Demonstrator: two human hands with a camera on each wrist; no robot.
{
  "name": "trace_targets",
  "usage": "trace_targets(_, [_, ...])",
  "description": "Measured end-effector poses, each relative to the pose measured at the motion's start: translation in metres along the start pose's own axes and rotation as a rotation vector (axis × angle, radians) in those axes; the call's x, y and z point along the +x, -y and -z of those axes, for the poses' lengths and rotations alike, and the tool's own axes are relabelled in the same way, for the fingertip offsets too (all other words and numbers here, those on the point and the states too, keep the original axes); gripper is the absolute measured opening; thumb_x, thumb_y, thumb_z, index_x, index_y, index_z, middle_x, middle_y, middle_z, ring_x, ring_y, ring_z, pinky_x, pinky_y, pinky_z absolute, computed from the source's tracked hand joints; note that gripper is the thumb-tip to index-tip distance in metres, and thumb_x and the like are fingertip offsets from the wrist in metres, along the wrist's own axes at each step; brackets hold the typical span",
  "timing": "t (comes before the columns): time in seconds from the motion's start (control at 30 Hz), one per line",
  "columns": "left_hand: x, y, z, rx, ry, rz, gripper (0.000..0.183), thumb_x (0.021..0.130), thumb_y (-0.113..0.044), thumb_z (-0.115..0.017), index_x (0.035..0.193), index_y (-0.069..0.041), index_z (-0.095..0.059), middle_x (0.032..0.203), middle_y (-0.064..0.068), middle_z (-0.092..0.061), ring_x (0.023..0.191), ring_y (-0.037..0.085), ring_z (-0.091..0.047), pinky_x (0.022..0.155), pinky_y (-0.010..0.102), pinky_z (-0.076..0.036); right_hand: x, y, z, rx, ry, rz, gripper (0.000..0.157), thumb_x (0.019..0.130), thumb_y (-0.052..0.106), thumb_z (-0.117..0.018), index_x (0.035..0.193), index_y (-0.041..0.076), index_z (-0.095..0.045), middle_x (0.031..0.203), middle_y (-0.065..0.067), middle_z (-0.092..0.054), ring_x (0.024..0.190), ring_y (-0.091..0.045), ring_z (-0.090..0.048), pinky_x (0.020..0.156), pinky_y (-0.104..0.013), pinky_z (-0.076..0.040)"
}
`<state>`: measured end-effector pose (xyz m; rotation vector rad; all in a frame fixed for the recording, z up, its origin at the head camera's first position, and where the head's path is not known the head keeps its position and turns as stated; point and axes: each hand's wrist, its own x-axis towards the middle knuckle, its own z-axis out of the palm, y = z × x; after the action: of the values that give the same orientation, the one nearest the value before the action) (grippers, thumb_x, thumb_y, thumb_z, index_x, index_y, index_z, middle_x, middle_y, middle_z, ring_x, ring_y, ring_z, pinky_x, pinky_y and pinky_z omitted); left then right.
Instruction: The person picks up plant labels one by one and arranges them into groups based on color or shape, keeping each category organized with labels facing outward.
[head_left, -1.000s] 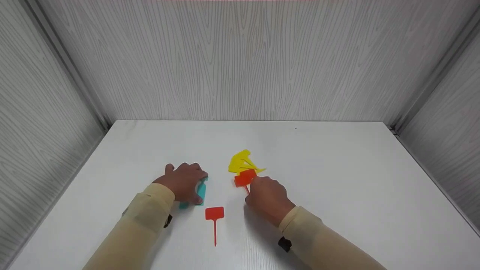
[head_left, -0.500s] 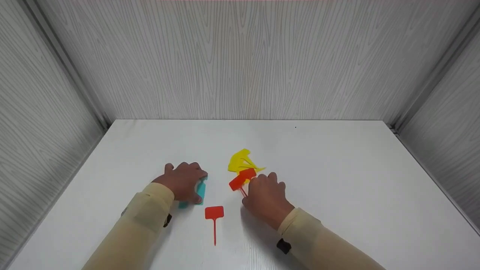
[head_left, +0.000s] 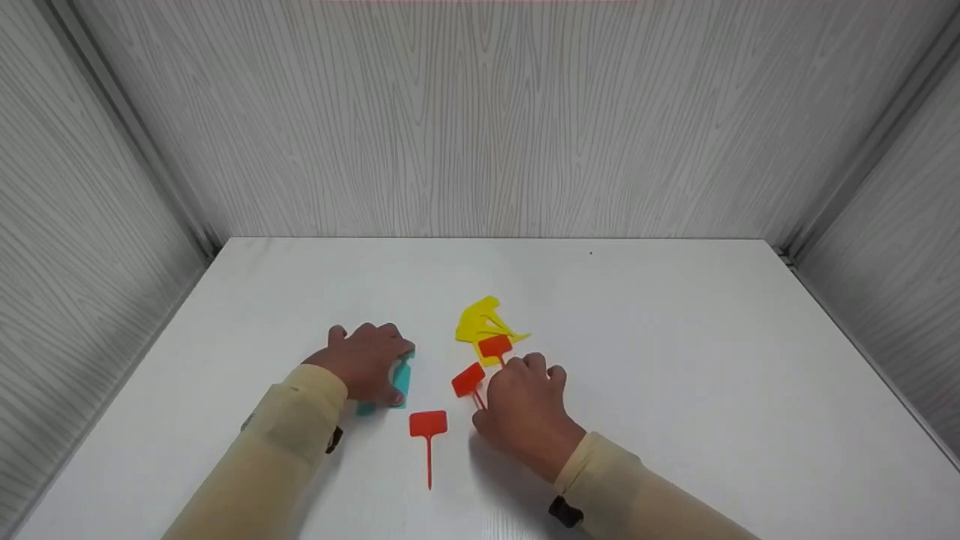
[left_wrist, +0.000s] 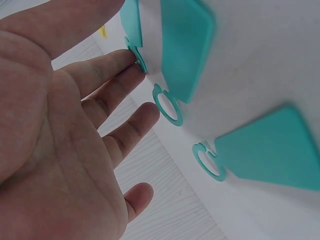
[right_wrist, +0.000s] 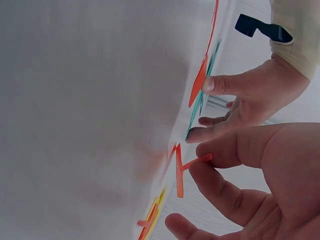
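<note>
My right hand (head_left: 525, 412) pinches a red T-shaped plant label (head_left: 469, 380) by its stem, between thumb and index finger; the right wrist view shows the pinched stem (right_wrist: 197, 161) with the head toward the table. My left hand (head_left: 367, 364) spreads over teal tags (head_left: 402, 382) lying on the white table. Its index fingertip and thumb touch the ends of one tag, with the fingers fairly straight. In the left wrist view several teal tags (left_wrist: 272, 147) with ring-shaped hooks show beside the fingers. My left hand hides part of them in the head view.
Another red label (head_left: 428, 424) lies between the hands, stem toward me. A third red label (head_left: 495, 346) lies against a pile of yellow tags (head_left: 480, 322), its stem partly behind my right hand. Grey wood-grain panels (head_left: 480, 120) stand around the table's back and sides.
My right hand has drawn one red label toward me and to the left, apart from the red label by the yellow pile. My left hand has stayed in place.
</note>
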<state>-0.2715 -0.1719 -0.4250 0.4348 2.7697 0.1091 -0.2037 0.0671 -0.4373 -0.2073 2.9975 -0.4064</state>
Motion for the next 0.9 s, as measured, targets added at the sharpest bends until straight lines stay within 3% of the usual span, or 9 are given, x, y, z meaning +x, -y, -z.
trace_targets(0.17, [0.001,0.000,0.001,0.008,0.000,0.001,0.091,0.082,-0.042,-0.098,0.161,-0.021,-0.058,0.149,0.009,-0.059,0.137,0.035,-0.051,0.114,0.069,-0.038,-0.008,0.004,0.001,0.021,0.060,-0.018,0.035,0.091,0.033,-0.089,0.075,0.011,-0.067,0.096,-0.007,-0.063,0.131,-0.036,-0.051,0.112,-0.068,-0.038])
trace_targets(0.47, [0.000,0.001,0.002,-0.012,-0.001,0.003,0.090,0.083,-0.041,-0.098,0.161,-0.022,-0.058,0.149,0.009,-0.059,0.137,0.035,-0.051,0.115,0.070,-0.037,-0.017,0.005,-0.005,-0.071,0.150,0.025,0.031,0.088,0.036,-0.093,0.082,0.010,-0.076,0.092,-0.008,-0.066,0.121,-0.037,-0.053,0.107,-0.072,-0.041])
trace_targets(0.67, [-0.001,0.000,0.002,-0.017,-0.005,0.014,0.092,0.081,-0.041,-0.099,0.162,-0.023,-0.058,0.150,0.009,-0.060,0.137,0.035,-0.051,0.114,0.070,-0.039,-0.024,0.006,-0.006,-0.084,0.178,0.085,0.029,0.088,0.036,-0.093,0.086,0.010,-0.079,0.098,-0.012,-0.070,0.135,-0.045,-0.049,0.112,-0.078,-0.035])
trace_targets(0.9, [0.000,0.001,0.001,-0.008,-0.003,0.005,0.092,0.082,-0.041,-0.099,0.162,-0.022,-0.058,0.150,0.009,-0.060,0.137,0.035,-0.052,0.114,0.070,-0.039,-0.030,0.008,-0.007,-0.125,0.228,0.093,0.031,0.089,0.034,-0.092,0.096,0.006,-0.081,0.118,-0.020,-0.072,0.150,-0.054,-0.040,0.119,-0.084,-0.026])
